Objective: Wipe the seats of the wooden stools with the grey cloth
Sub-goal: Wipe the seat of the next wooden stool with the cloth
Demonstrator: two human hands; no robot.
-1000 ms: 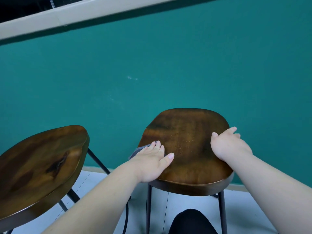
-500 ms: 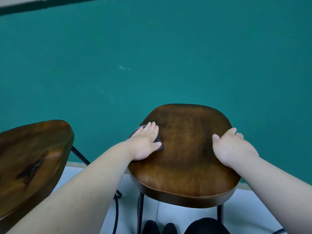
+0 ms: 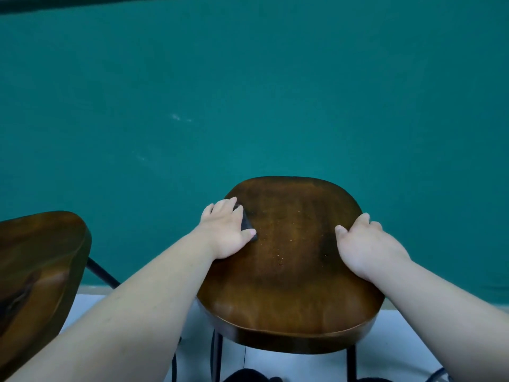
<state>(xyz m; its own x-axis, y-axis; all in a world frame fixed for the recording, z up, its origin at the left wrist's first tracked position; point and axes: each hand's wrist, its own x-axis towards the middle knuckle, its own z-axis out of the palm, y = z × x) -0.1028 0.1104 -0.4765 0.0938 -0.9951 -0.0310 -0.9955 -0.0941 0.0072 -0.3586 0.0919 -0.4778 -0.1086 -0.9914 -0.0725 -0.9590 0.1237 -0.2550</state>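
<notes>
The left hand (image 3: 225, 230) is hiding most of the grey cloth (image 3: 246, 222). Fingertips of the right hand (image 3: 369, 249) are dipping behind the rim of the round brown wooden stool (image 3: 289, 285). The left edge is cutting off another brown stool (image 3: 41, 266).

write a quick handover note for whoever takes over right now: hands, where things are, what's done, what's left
Left hand: flat on the grey cloth, pressing it on the left side of the centre stool seat.
Right hand: holds that seat's right rim, fingers bent over the edge.
Done: wiping is under way on this seat; how much is covered cannot be told.
Left: pale specks lie mid-seat, so sweep the cloth across them; then wipe the second stool at the left, which no hand touches.
</notes>
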